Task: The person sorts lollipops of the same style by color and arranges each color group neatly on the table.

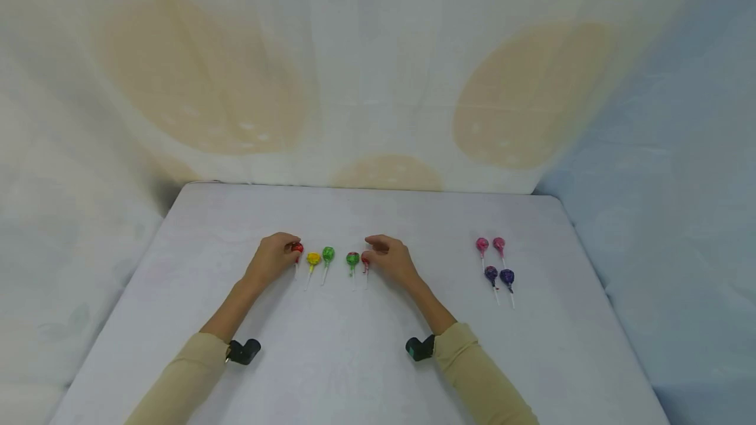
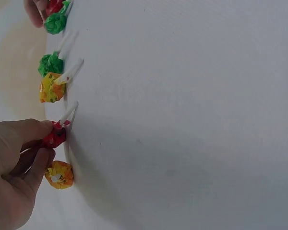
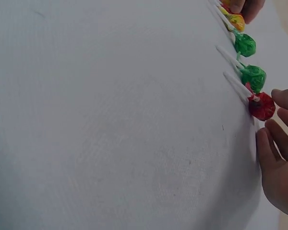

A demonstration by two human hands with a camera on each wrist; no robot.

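Observation:
A row of lollipops lies on the white table. My left hand pinches the head of a red lollipop between thumb and fingers; it is the red lollipop in the left wrist view. An orange lollipop lies just beyond that hand. Then come a yellow lollipop and two green lollipops. My right hand curls loosely beside another red lollipop. Its fingertips are at the head and the thumb is apart from it.
Two pink lollipops and two purple lollipops lie in a group to the right. A cloth backdrop rises behind the table. Both sleeves are beige.

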